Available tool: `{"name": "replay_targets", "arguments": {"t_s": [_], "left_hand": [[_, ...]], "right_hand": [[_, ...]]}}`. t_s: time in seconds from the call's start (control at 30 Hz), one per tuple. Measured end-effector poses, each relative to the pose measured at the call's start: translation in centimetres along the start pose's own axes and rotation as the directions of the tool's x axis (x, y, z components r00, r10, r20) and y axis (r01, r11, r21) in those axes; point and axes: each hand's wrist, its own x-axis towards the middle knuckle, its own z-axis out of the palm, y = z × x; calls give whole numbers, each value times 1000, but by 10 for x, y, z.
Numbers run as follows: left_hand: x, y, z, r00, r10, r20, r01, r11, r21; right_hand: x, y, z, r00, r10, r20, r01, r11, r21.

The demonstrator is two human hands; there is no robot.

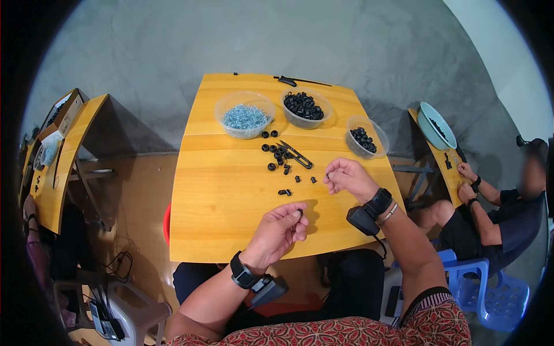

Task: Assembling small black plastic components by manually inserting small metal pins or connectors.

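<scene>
You are holding a small black piece (300,213) in your left hand (280,228); it is showing as a dark, rounded bit by the thumb tip, while your grip is covering the rest and hiding its full shape and tilt. You are pinching a tiny dark item (328,175) in your right hand (348,177); it is lying farther from your body, well apart from the first, and is barely peeking out.

Head camera: left of a worn pair, wide fisheye, facing down and forward
Surface (213,222): near, centred, seen from above
Wall (311,40): at the far side
</scene>
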Motion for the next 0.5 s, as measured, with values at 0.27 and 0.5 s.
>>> {"name": "replay_targets", "arguments": {"t_s": [0.27, 0.5], "left_hand": [[-1, -8, -6, 990, 23, 137, -54, 972, 229], [-2, -9, -4, 986, 20, 163, -64, 963, 263]], "right_hand": [[-2, 4, 2, 980, 187, 68, -198, 948, 251], [5, 12, -2, 985, 146, 91, -163, 959, 230]]}}
